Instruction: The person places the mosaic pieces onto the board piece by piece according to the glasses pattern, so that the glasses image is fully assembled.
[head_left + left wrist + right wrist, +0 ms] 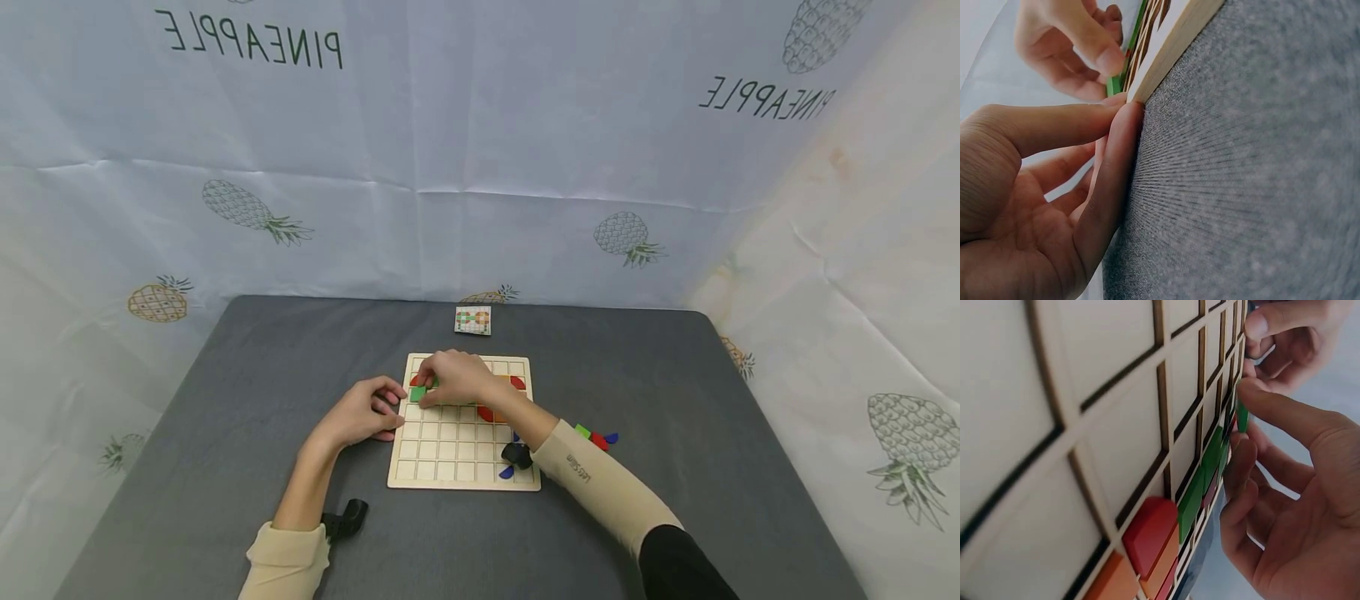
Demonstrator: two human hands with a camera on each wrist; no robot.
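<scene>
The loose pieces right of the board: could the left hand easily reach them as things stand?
Probably not easily: the right forearm lies between the left hand and the loose pieces, and the left hand pinches the board at its left edge.

"PINEAPPLE" appears twice, mirror-reversed, on the pineapple-print cloth (465, 125) behind the worktop (622, 358), above its left and right ends. Over the worktop, the right beige sleeve (611, 493) apparently reads "LetsSlim".

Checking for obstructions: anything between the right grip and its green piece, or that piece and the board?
Nothing visible. The right grip pinches the green piece over the wooden board; whether piece and board touch is unclear. The left grip touches the board's left edge, not between.
</scene>
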